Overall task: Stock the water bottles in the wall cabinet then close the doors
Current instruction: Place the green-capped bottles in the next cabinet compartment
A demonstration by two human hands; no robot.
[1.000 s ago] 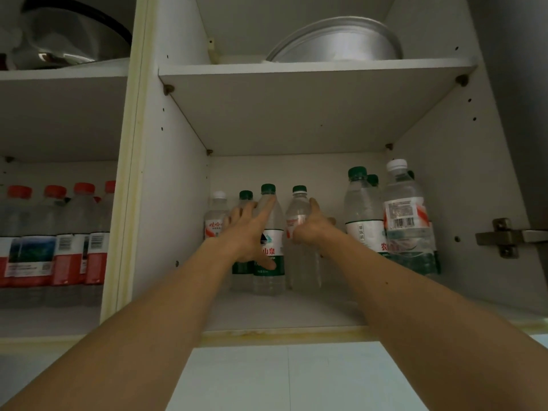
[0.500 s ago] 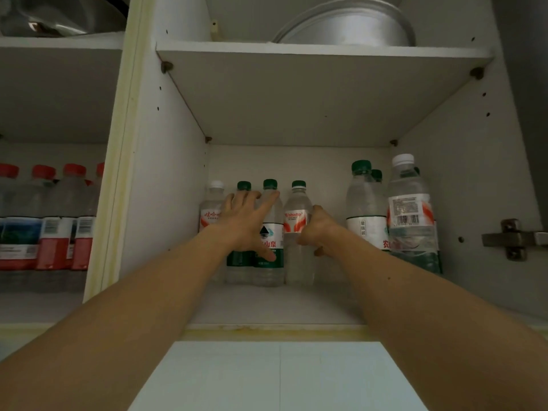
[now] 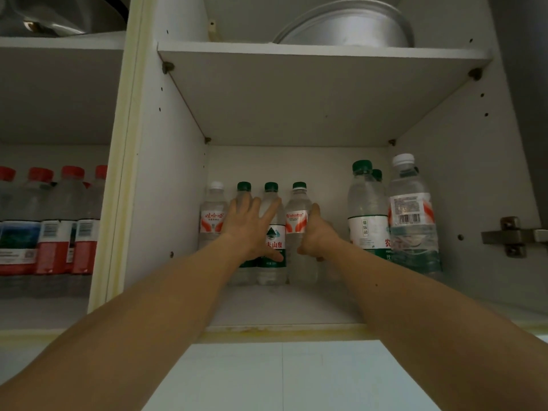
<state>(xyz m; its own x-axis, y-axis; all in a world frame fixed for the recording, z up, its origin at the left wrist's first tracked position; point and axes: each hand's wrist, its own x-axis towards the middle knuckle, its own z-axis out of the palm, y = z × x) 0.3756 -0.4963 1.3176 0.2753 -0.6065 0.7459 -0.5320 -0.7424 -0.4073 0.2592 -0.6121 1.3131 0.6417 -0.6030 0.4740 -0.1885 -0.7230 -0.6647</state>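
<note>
Setting: white wall cabinet, doors open, seen from below; two bays split by an upright panel.
Lower right bay, far row: four small water bottles upright side by side — white-capped bottle at left, green-capped bottle, green-label bottle, red-label bottle.
Lower right bay, right side: two large bottles with green caps, one behind the other, and a large white-capped bottle nearer the front.
Left hand: fingers spread and straight, laid flat against the green-capped and green-label bottles.
Right hand: fingers curled round the right side of the red-label bottle, thumb up.
Lower left bay: red-capped bottles in a row.
Upper shelf: metal basin.
Right wall: door hinge.
</note>
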